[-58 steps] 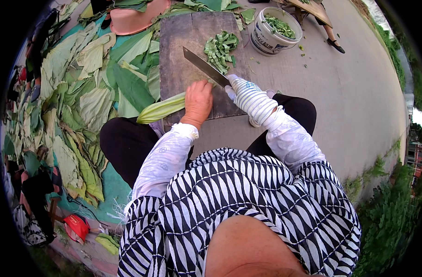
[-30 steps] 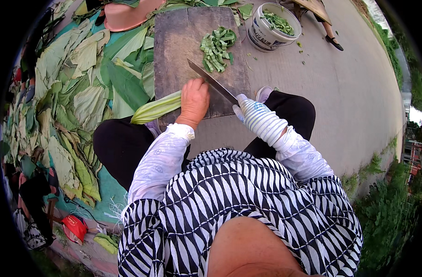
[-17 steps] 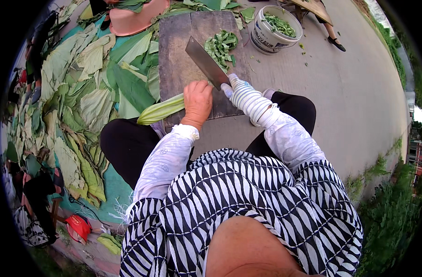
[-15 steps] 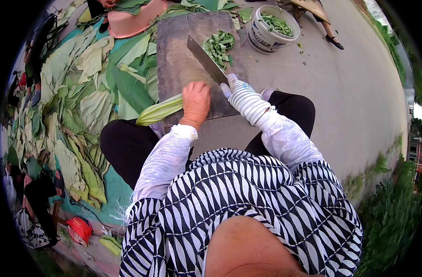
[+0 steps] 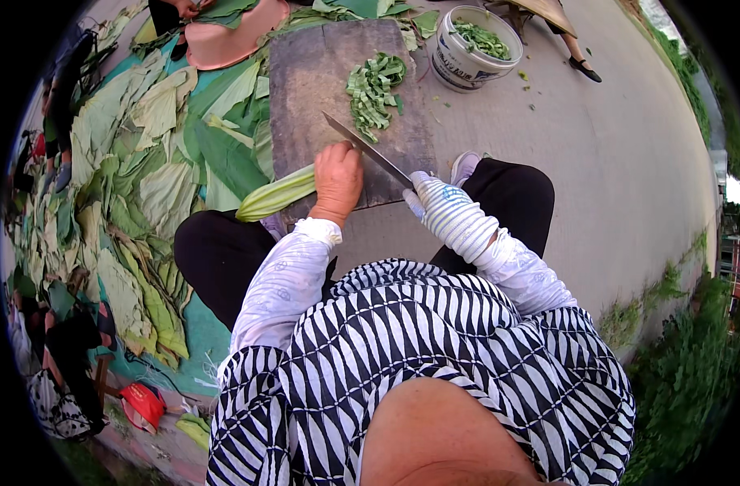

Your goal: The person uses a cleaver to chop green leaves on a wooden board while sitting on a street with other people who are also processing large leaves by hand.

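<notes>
My bare left hand is closed around a rolled bundle of pale green leaves, pressing it on the wooden board. The bundle's ribbed end sticks out to the left over the board's edge. In my right hand, wearing a striped glove, is a large knife; its handle is hidden in my grip. The blade slants up and left, its tip just beyond my left knuckles. Farther up the board lies a loose heap of cut green leaf strips.
A white bucket holding cut greens stands beyond the board on the right. Big leaves cover the teal sheet to my left. At the back left is a pink basin near another person's hands. A red cap lies lower left.
The knife has come down and toward me, its blade now flatter and close to my left hand. My right hand has shifted lower and slightly right. My left hand keeps its hold.
</notes>
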Tool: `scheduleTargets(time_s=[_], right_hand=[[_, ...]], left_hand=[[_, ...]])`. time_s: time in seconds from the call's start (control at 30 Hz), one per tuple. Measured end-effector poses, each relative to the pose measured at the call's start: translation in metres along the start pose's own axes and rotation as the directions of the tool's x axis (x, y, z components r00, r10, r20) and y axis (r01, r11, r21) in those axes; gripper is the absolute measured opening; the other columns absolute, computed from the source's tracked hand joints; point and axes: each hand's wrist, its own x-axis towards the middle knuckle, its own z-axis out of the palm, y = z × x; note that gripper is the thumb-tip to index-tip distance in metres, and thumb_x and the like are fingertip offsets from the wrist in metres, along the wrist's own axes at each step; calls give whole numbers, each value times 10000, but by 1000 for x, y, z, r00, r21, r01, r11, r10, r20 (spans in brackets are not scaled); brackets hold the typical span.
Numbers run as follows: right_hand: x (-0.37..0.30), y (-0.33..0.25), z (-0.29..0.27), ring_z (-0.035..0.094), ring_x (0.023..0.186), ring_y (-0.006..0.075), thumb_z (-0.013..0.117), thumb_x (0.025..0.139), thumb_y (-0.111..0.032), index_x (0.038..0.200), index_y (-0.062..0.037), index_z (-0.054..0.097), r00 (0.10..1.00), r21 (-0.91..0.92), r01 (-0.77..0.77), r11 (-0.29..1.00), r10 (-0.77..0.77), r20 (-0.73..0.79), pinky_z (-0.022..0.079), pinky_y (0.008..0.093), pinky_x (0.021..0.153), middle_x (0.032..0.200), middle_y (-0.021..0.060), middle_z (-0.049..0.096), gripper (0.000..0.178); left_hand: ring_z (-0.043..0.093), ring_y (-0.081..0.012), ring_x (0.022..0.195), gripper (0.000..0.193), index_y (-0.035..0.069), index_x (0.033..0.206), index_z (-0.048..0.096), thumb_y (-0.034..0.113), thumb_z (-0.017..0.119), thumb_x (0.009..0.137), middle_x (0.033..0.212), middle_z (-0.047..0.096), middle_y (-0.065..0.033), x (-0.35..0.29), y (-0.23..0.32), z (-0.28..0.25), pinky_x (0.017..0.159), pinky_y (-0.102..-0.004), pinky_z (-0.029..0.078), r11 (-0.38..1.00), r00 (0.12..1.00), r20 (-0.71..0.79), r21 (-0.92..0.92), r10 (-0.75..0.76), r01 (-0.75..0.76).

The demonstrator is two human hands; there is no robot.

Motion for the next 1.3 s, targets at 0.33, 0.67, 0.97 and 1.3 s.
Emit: scheduleTargets(time_s=[0.33,0.67,0.97,1.3], right_hand=[[31,-4,1,598,685,406,568,866,-175,896,4,511,990,-2,-47,999,47,134,467,460,580,688,233,587,190],[93,-6,24,606,761,422,533,885,-261,1003,3,500,994,39,-55,998,51,92,471,475,642,733,237,617,290],[85,-5,26,593,919,415,484,896,-330,1109,-15,478,941,156,-339,928,330,79,462,476,808,927,275,617,381],[17,-10,6,603,757,410,545,883,-235,929,-2,507,995,45,-89,995,86,59,475,467,663,764,240,604,241]], left_hand=[[537,-296,830,176,54,831,592,27,611,658,904,581,-86,-2,-2,2,715,-406,421,1000,1000,10,-13,-27,27],[530,-283,857,154,63,820,610,70,593,667,931,583,-73,-3,0,-1,734,-404,414,1000,1000,25,22,3,-4],[544,-275,877,186,96,891,639,81,585,713,923,583,-51,-7,-5,-5,746,-387,423,1000,998,56,23,5,-6],[535,-299,834,176,70,891,597,54,586,716,921,573,-85,-8,-7,-1,718,-407,425,1000,999,-32,-3,4,-4]])
